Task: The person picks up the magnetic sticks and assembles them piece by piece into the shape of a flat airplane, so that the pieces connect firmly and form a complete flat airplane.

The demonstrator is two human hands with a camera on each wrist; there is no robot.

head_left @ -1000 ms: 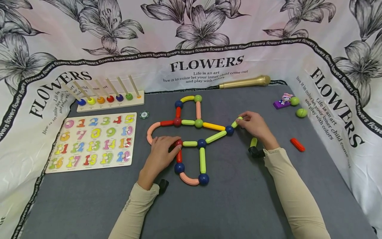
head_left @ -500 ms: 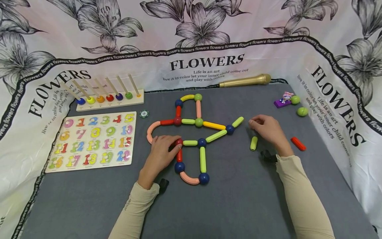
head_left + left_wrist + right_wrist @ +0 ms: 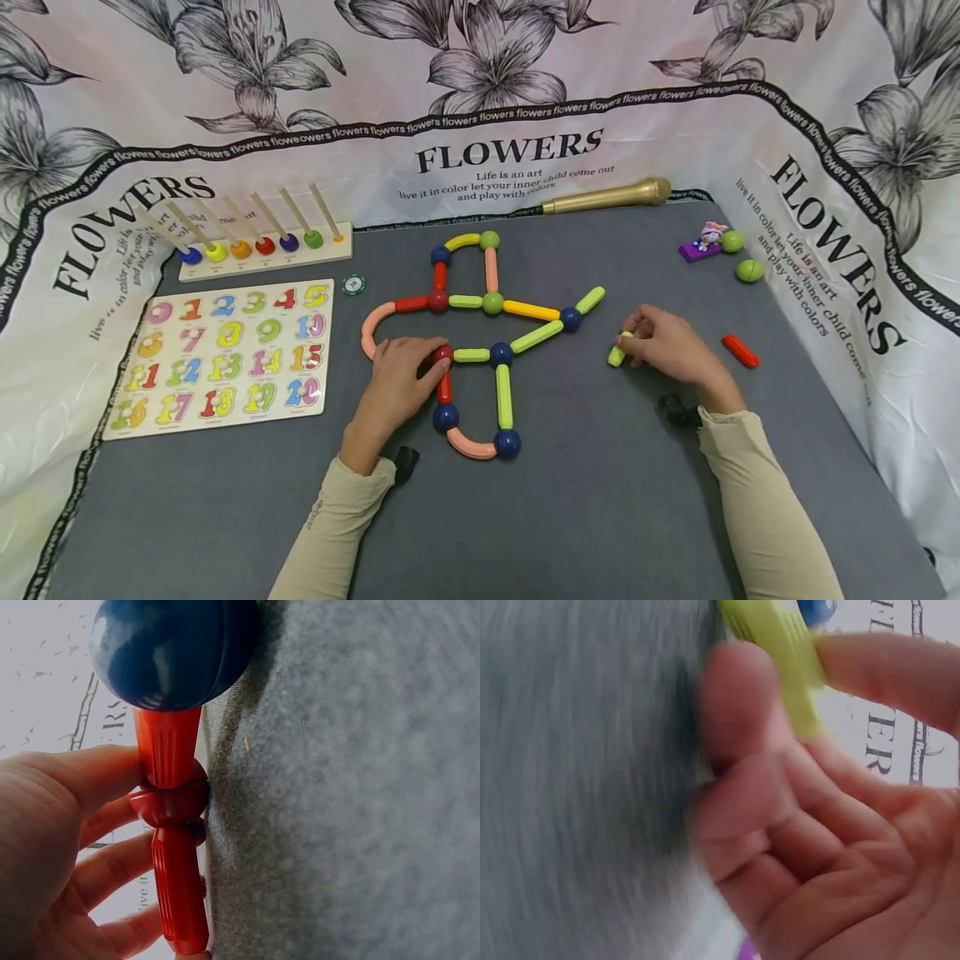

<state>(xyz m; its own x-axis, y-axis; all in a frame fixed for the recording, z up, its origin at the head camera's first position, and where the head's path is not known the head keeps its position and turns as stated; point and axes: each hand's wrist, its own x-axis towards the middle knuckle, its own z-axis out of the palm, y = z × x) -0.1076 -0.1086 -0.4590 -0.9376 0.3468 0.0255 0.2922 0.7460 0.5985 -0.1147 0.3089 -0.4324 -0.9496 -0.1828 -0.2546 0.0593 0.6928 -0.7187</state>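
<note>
On the table lies a flat figure of magnetic sticks and balls. My left hand (image 3: 401, 371) grips the red ball (image 3: 171, 804) at its left side, thumb on one side and fingers on the other. A short red stick (image 3: 445, 387) runs from that ball to a blue ball (image 3: 446, 416). My right hand (image 3: 663, 346) pinches a short light-green stick (image 3: 618, 350) between thumb and fingertips, low over the table. A similar green stick (image 3: 592, 300) sticks out at an angle from the blue ball (image 3: 571, 318) at the figure's right tip.
A loose red stick (image 3: 741, 351) lies right of my right hand. Two green balls, one being the nearer ball (image 3: 749, 271), and a purple toy (image 3: 701, 248) are behind it. A number board (image 3: 225, 425), peg rack (image 3: 266, 265), poker chip (image 3: 354, 285) and gold microphone (image 3: 607, 198) stand around.
My right hand let go of the green stick at the figure's tip, drew back right, then picked up the loose green stick from the table. My left hand stays on the red ball.
</note>
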